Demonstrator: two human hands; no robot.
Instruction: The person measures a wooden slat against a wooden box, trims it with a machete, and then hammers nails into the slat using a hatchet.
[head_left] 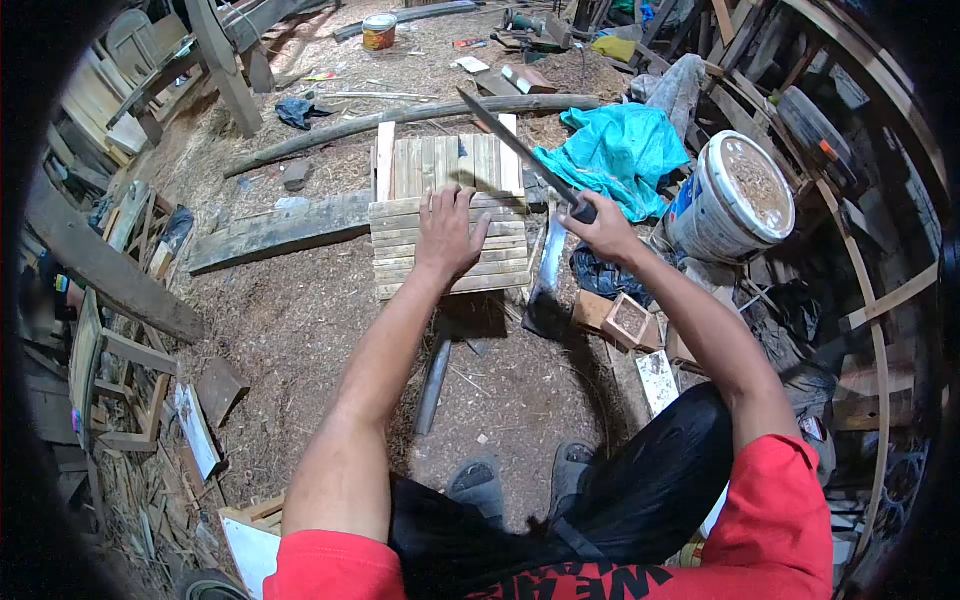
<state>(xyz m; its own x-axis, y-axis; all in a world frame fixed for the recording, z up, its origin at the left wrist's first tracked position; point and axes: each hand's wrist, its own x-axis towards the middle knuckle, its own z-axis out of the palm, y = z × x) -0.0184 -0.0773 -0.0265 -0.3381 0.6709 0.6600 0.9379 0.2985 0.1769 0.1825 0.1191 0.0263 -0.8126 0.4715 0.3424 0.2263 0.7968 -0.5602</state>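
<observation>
My left hand [450, 235] lies flat with fingers spread on a slatted wooden panel [400, 270] made of narrow pale strips. The panel is part of a small boxy wooden piece, whose farther slatted section [415, 165] shows beyond my fingers. To the right, my right hand [605, 232] is wrapped round the black handle of a machete [515, 145]. Its long dark blade slants up and away to the left, raised over the right side of the slats. Below my right hand, a shiny metal blade-like piece [551, 255] stands beside the panel.
A white bucket [715, 205] filled with brownish material stands at right, beside a teal tarp [625, 155]. Small wooden blocks [625, 320] lie nearer me. A plank [285, 232] and a curved pole [330, 143] cross the littered ground. Posts [110, 260] rise at left.
</observation>
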